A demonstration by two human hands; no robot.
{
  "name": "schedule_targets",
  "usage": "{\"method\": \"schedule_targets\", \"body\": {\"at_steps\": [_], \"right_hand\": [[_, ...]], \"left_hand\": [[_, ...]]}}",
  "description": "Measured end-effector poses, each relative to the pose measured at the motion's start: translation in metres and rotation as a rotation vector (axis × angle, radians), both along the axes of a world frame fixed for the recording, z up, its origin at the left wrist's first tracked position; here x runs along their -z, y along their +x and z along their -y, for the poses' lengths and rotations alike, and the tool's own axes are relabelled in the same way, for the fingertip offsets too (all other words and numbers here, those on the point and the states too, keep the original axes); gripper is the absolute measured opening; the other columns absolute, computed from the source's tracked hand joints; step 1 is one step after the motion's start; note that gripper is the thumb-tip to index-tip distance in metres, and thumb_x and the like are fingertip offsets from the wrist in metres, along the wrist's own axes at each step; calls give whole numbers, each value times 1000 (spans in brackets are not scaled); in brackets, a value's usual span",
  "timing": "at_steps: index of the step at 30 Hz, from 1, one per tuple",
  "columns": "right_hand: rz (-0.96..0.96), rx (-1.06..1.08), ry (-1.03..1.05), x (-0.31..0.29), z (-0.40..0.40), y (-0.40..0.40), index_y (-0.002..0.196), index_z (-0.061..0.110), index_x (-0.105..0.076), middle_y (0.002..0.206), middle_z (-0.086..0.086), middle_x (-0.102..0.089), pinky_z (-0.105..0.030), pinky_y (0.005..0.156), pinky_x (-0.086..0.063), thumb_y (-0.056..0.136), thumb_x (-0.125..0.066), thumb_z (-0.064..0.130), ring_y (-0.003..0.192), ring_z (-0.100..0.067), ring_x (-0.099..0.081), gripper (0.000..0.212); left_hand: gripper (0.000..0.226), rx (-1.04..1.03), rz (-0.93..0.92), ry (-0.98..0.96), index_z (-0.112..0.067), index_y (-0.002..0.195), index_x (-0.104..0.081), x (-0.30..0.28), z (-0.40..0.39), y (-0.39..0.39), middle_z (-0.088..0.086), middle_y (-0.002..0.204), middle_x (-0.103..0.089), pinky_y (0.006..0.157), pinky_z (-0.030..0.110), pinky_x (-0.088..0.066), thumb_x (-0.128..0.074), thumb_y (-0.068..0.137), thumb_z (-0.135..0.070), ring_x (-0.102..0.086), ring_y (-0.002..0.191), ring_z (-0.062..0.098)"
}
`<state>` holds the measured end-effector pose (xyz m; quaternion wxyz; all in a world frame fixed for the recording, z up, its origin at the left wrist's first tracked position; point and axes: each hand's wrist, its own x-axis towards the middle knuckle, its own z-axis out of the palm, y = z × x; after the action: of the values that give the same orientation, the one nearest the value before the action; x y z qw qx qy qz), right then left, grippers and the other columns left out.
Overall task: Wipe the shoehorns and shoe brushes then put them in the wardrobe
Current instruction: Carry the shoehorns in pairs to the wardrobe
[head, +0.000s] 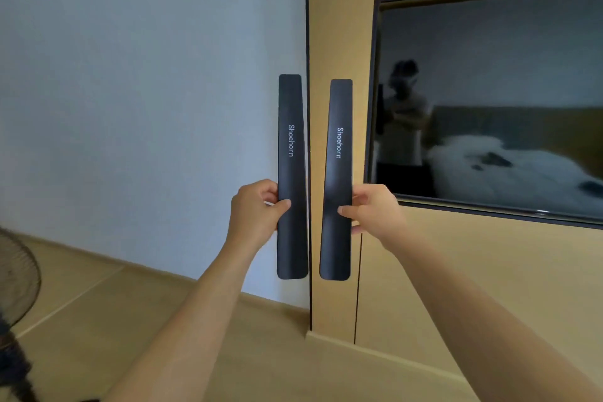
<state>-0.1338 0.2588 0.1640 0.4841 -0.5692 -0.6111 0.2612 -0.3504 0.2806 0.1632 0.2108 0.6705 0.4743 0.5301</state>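
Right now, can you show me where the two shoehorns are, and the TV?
left shoehorn (291, 127), head view, on its upper half beside the printed word.
right shoehorn (340, 108), head view, on its upper half above the printed word.
TV (509, 101), head view, on the dark screen.

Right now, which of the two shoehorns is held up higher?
The shoehorn in the left hand, the left shoehorn: its top end sits slightly above that of the right shoehorn.

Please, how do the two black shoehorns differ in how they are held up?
The left shoehorn, held by the left hand, reaches a little higher and stands in front of the blue wall. The right shoehorn, held by the right hand, leans slightly and stands in front of the wood panel. Both are upright and printed "Shoehorn".
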Motion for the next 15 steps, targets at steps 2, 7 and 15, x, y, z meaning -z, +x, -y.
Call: {"method": "schedule_targets", "body": {"at_steps": [2, 7, 15], "right_hand": [[-41, -69, -1, 2, -41, -9, 93, 28, -71, 82, 14, -72, -19, 53, -56, 90, -68, 4, 75, -4, -70, 24], [-92, -204, -22, 2, -155, -27, 109, 13, -72, 92, 0, -75, -30, 63, -62, 91, -65, 2, 82, -13, -73, 22], [-112, -372, -48, -9, -316, -69, 114, 8, -71, 101, -8, -75, -41, 74, -63, 90, -67, -1, 91, -24, -73, 26]], "left_hand": [[7, -40, 0, -7, -17, 80, -68, 1, -31, -7, -2, 76, -69, 58, 37, -61, -73, 82, -13, -67, 71, 17], [4, -161, -13, 1, -16, 83, -69, -3, -115, -23, -4, 78, -70, 60, 33, -61, -73, 83, -13, -68, 72, 15], [7, -348, 11, -24, -18, 79, -69, -7, -234, -65, -5, 76, -70, 69, 43, -60, -72, 82, -13, -68, 74, 16]]}}
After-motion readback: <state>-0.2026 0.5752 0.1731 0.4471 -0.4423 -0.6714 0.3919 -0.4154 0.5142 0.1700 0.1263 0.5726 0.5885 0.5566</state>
